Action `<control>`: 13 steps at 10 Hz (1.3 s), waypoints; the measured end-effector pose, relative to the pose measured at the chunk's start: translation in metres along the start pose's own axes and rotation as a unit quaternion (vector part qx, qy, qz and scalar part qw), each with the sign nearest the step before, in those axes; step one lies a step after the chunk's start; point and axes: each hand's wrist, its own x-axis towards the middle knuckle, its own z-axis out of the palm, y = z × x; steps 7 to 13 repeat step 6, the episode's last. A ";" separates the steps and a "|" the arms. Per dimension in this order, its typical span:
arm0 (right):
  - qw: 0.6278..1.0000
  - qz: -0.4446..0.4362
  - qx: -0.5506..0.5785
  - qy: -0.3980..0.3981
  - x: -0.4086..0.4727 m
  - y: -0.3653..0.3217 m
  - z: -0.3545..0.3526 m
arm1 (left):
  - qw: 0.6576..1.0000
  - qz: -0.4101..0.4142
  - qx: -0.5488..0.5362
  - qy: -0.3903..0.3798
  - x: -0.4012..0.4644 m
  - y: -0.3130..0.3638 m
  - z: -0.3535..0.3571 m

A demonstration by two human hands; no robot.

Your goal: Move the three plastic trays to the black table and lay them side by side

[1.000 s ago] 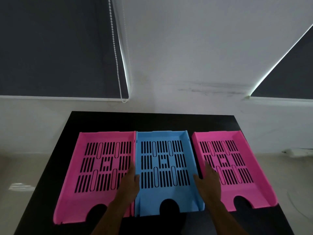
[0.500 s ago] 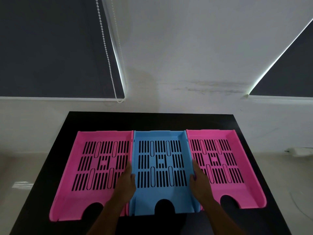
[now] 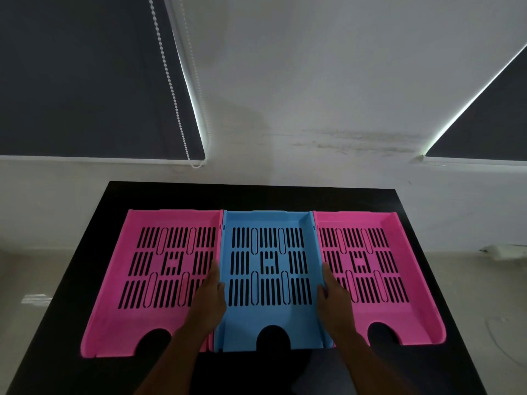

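Three slotted plastic trays lie side by side on the black table (image 3: 256, 195): a pink tray (image 3: 114, 317) on the left, a blue tray (image 3: 268, 315) in the middle, a second pink tray (image 3: 422, 317) on the right. Their side walls touch and their back edges line up. My left hand (image 3: 209, 300) lies in the left pink tray with its thumb hooked over the blue tray's left wall. My right hand (image 3: 335, 300) mirrors it in the right pink tray, thumb over the blue tray's right wall.
The table stands against a white wall under two dark roller blinds; a bead chain (image 3: 174, 92) hangs from the left one. Pale floor runs along both sides of the table. A small white object (image 3: 502, 250) lies on the floor at the right.
The right pink tray has slid left with my right hand and closed the gap to the blue tray. My left hand stayed at the left seam.
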 end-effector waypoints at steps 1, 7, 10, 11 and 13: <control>1.000 0.015 -0.007 -0.011 0.019 -0.003 0.000 | 1.000 0.005 0.006 0.000 0.015 0.006 -0.002; 0.999 0.013 0.019 -0.031 0.055 -0.029 -0.010 | 0.999 0.031 0.036 0.007 0.049 0.027 -0.009; 0.999 0.013 0.019 -0.031 0.055 -0.029 -0.010 | 0.999 0.031 0.036 0.007 0.049 0.027 -0.009; 0.999 0.013 0.019 -0.031 0.055 -0.029 -0.010 | 0.999 0.031 0.036 0.007 0.049 0.027 -0.009; 0.999 0.013 0.019 -0.031 0.055 -0.029 -0.010 | 0.999 0.031 0.036 0.007 0.049 0.027 -0.009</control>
